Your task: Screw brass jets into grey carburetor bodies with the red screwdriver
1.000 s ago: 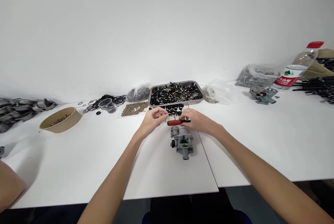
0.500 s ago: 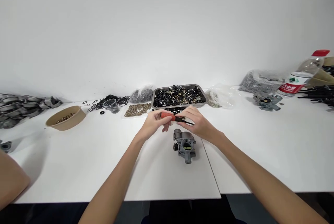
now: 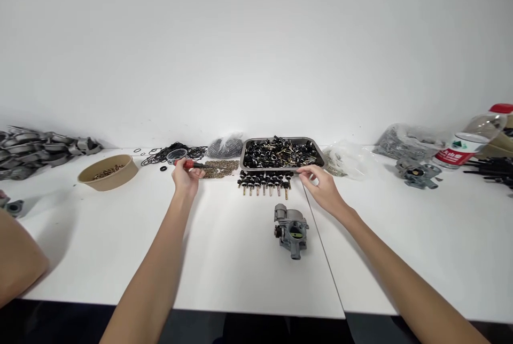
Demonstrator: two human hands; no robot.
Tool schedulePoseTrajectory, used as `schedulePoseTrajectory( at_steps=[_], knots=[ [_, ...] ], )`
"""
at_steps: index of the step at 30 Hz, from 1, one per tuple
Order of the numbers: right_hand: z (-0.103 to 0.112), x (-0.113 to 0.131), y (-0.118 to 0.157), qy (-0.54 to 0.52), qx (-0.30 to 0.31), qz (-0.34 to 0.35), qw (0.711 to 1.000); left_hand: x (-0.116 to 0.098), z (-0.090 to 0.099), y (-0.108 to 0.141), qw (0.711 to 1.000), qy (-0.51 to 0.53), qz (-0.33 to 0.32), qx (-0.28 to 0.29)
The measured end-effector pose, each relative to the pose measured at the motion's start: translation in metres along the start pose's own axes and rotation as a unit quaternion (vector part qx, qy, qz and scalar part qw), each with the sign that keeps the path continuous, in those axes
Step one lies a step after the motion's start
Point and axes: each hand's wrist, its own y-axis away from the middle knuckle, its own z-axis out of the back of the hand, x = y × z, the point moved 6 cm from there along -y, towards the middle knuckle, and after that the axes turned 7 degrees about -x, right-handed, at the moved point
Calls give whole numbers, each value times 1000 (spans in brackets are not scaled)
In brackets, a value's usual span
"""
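Observation:
My left hand is wrapped round a red-handled screwdriver, its dark shaft pointing right over small brass parts. At the front right corner of a metal tray full of black and brass pieces is my right hand, thumb and fingertips pinched together; what they hold, if anything, is too small to name. Several black fittings with brass stems lie in a row before the tray. A grey metal carburetor sits on the white table, nearer me than both hands.
At left are a tan bowl, heaped grey castings, black rings and a plastic cup. Another person's arm rests at the left edge. Rightward stand plastic bags, a second carburetor and a bottle.
The hands have moved apart: my left hand carried the screwdriver left, while my right hand let go of it and moved right to the tray corner. The view has shifted slightly.

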Motion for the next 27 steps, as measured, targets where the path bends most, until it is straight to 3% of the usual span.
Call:
schedulePoseTrajectory(
  at_steps=[3, 7, 10, 13, 19, 27],
  knots=[
    [3, 5, -13, -19, -4, -22, 1000, -1, -3, 3, 999, -9, -38, 2],
    [7, 11, -60, 56, 23, 6, 998, 1, -13, 10, 998, -21, -47, 28],
    [5, -3, -103, 127, 11, 1, 992, 2, -15, 14, 998, -25, -48, 37],
    [-12, -29, -131, 158, 1, -8, 987, 0, -13, 15, 997, -29, -52, 39],
    [-60, -65, -143, 217, 46, 2, 975, 0, -9, 11, 998, -34, -54, 28],
    [-75, -66, -137, 275, 59, 10, 959, 3, -7, 10, 996, -56, -66, -11]
  ],
)
